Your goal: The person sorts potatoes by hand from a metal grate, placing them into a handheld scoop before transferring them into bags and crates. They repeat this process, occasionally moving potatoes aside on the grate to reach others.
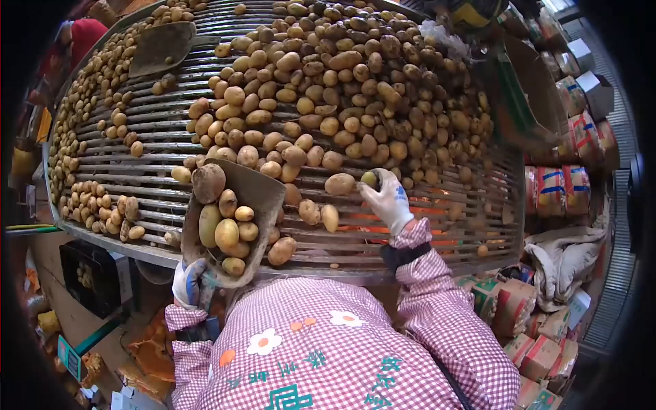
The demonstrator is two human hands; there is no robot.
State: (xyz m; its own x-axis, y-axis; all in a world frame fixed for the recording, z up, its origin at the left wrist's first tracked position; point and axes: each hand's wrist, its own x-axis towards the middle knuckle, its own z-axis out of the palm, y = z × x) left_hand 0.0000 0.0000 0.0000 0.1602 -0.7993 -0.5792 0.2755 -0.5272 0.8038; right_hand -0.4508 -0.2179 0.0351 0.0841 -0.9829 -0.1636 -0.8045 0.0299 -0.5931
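My left hand, in a white glove, is closed round the handle of a scoop at the near edge of a slatted sorting table. Several potatoes of mixed sizes lie in the scoop. To the right, my right hand, also gloved, grips a greenish potato between thumb and fingers, just above the slats. Beside it on the slats rests a larger tan potato. A big heap of potatoes spreads over the table beyond both hands.
Another scoop lies at the far left among smaller potatoes. An open cardboard box stands at the right edge, near stacked packages. Below the left edge sits a black crate. A person in red is at the far left.
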